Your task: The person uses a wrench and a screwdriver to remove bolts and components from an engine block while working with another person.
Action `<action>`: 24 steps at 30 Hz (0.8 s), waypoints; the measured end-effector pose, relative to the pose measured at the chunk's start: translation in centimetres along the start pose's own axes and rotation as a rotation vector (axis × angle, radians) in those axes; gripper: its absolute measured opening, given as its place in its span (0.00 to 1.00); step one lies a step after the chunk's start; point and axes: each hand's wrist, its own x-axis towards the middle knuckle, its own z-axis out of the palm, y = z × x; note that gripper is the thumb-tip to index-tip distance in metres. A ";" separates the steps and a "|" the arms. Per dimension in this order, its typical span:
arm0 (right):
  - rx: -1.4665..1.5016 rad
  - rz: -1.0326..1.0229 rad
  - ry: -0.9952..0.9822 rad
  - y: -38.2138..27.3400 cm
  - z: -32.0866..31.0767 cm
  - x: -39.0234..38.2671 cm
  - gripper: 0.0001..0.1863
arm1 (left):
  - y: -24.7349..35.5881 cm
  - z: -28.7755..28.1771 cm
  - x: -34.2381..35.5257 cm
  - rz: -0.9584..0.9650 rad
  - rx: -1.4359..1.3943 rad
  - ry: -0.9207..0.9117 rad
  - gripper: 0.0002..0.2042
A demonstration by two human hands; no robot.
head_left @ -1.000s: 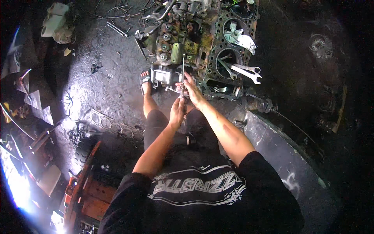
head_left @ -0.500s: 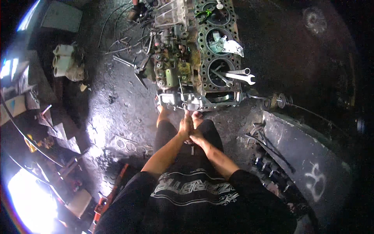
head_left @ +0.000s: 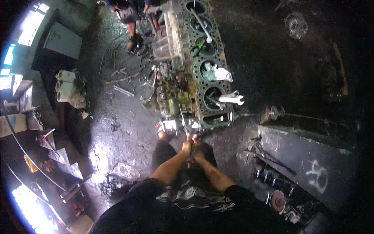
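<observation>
My left hand [head_left: 187, 148] and my right hand [head_left: 198, 154] are closed together between my knees, at the near end of a large engine block [head_left: 196, 87]. A small bit of metal shows just below them. What they grip is mostly hidden, and I cannot make it out. Right beyond my fingers lies the block's pale metal end part [head_left: 170, 124], with a thin rod [head_left: 182, 114] slanting up from it. Combination wrenches [head_left: 232, 100] rest across the nearest open cylinder. A crumpled white rag or bag [head_left: 221, 75] sits in the cylinder behind.
A long bar with a round end [head_left: 201, 25] lies over the far cylinders, near a green tool [head_left: 196, 46]. Another person [head_left: 130, 17] is at the far left. Loose tools [head_left: 124, 91] and a flat gasket [head_left: 124, 170] lie on the floor. A grey panel [head_left: 296, 156] stands right.
My view has tilted up, so the engine sits lower and the other person's legs and hands have come into sight. My hands stay together at the block's near end.
</observation>
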 end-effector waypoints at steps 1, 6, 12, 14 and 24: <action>-0.055 0.004 0.008 -0.3 1.0 0.5 0.22 | -0.1 -1.4 0.4 -0.012 0.119 -0.041 0.39; -0.259 -0.022 0.106 -1.1 6.1 0.9 0.23 | 0.4 -4.8 0.6 0.171 0.511 -0.056 0.44; -0.357 -0.026 0.171 -1.9 8.8 0.5 0.24 | 0.2 -6.5 2.3 0.157 0.726 -0.085 0.46; -0.374 -0.025 0.165 -2.5 9.2 0.3 0.25 | 0.0 -6.6 3.6 0.165 0.664 -0.057 0.45; -0.418 -0.109 0.258 -6.1 5.0 -1.5 0.27 | -3.0 -3.3 2.8 0.100 -0.050 -0.202 0.35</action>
